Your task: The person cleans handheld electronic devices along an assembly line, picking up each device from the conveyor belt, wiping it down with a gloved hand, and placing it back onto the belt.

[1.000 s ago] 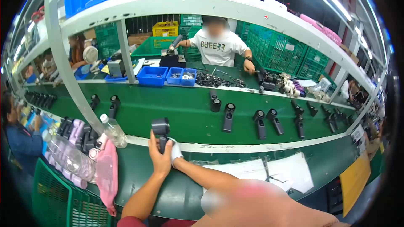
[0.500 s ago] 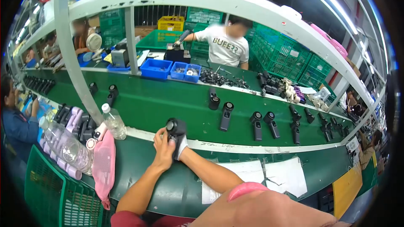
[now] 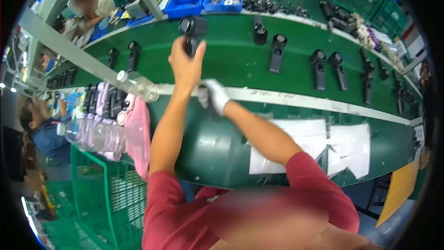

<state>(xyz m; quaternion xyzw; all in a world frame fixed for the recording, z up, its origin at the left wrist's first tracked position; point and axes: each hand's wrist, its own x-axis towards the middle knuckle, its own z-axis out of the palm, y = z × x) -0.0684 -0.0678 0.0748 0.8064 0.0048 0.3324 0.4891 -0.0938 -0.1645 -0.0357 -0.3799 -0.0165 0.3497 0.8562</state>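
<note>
My left hand [image 3: 187,67], bare, reaches out over the green belt. Its fingers and thumb are closed round the handle of a dark grey handheld device [image 3: 194,27] with a round head, held head outward. My right hand [image 3: 216,96] wears a white glove and is lower, by the pale edge strip of the belt. Its fingers are blurred and partly turned away, with a dark patch beside them that I cannot make out. Similar devices lie on the belt: one [image 3: 277,54] to the right of my left hand, another [image 3: 132,55] to its left.
Blue bins [image 3: 184,5] with small parts line the far edge. A clear bottle [image 3: 138,86], a larger bottle [image 3: 95,135] and a pink mesh bag [image 3: 138,134] stand left of my arms. White sheets [image 3: 296,134] are taped at right. Green crates [image 3: 105,180] sit low at left.
My left hand has moved forward over the belt with the device. My right hand has come off the device and is now apart from it. The view has tilted down.
</note>
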